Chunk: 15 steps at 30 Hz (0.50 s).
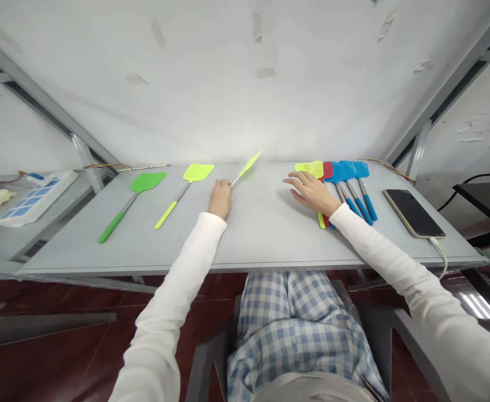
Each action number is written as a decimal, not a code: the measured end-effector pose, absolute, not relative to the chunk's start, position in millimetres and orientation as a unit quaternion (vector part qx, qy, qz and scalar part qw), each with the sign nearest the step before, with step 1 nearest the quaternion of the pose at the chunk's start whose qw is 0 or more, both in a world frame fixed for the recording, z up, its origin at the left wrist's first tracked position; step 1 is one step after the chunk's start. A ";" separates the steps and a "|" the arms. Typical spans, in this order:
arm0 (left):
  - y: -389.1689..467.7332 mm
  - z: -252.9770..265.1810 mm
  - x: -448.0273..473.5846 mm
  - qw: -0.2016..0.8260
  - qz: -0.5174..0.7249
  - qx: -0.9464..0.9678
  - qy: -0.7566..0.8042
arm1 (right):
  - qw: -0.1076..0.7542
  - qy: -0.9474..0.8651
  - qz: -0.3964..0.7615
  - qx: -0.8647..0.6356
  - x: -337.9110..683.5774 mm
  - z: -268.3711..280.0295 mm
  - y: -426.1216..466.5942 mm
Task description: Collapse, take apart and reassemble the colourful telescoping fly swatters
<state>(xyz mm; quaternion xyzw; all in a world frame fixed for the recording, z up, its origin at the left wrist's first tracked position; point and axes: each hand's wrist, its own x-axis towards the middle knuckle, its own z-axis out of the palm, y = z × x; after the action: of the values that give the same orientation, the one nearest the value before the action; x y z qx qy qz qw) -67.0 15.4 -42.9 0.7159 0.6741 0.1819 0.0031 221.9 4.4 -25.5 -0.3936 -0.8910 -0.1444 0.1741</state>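
My left hand point(220, 199) is closed around the shaft of a yellow-green fly swatter point(250, 163), whose head is tilted edge-on above the table. To its left lie another yellow-green fly swatter point(198, 172) and a green fly swatter point(147, 181), spaced apart. My right hand point(310, 192) hovers over a row of fly swatters, fingers spread and holding nothing visible. Under and beside it are a yellow-green fly swatter point(307, 167), a red one point(327, 168) and several blue fly swatters point(347, 170), their heads overlapping. The hand and forearm hide parts of some handles.
On the grey table point(261, 240), a phone point(412, 212) with a white cable point(439, 248) lies at the right. A white power strip point(37, 198) rests beyond the left end. Grey metal frame bars rise at both sides, and a white wall stands behind.
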 end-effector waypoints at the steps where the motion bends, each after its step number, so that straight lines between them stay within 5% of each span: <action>1: 13.0 -39.7 -50.0 0.010 0.197 0.740 0.643 | 0.191 -0.892 -0.154 -0.381 215.5 -25.5 2.8; 7: 14.3 -28.6 25.4 -0.044 0.238 0.832 0.499 | 0.204 -0.871 -0.179 -0.410 208.6 -26.9 9.3; 15: 29.3 -36.6 17.2 -0.058 0.267 0.834 0.479 | 0.187 -0.854 -0.198 -0.444 232.1 -27.4 17.1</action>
<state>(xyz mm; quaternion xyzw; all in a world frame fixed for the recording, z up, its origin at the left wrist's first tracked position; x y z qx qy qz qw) 17.2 29.3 -36.6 0.8342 0.4791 0.2668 -0.0582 232.1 17.1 -27.4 -0.4437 -0.8538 -0.1983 0.1868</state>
